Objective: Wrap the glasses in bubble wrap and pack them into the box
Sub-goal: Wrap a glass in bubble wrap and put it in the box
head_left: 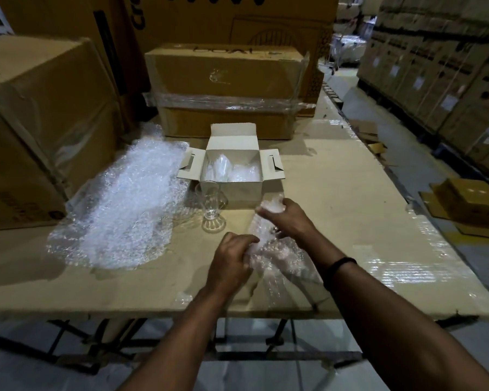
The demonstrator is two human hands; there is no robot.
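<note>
The worktop (pixel 350 221) is covered with flat cardboard and hemmed in by a large carton (pixel 40 122) on the left and a taped carton (pixel 226 88) at the far side. Stacked cartons (pixel 435 66) are seen well apart on the far right, and a small brown box (pixel 469 198) lies just past the right edge. A loose pile of bubble wrap (pixel 130 204) is spread over the left half of the worktop, touching the left flap of the white box (pixel 237 190).

The white box is set in the middle with its flaps folded outward. Wrapped pieces (pixel 243 172) are seen inside it, with clear glass showing on the left. A bare glass (pixel 211 207) stands upright on its foot just beside the near left corner of the box, between the pile and the hands.

A bundle of bubble wrap (pixel 268 249) is held just above the worktop, near and to the right of the bare glass. Its near end is pinched by the curled fingers of the left hand (pixel 232 261), and its bunched far end is gripped by the right hand (pixel 291 218). What is inside the bundle cannot be made out. A black band (pixel 339 266) is worn on the right wrist.
</note>
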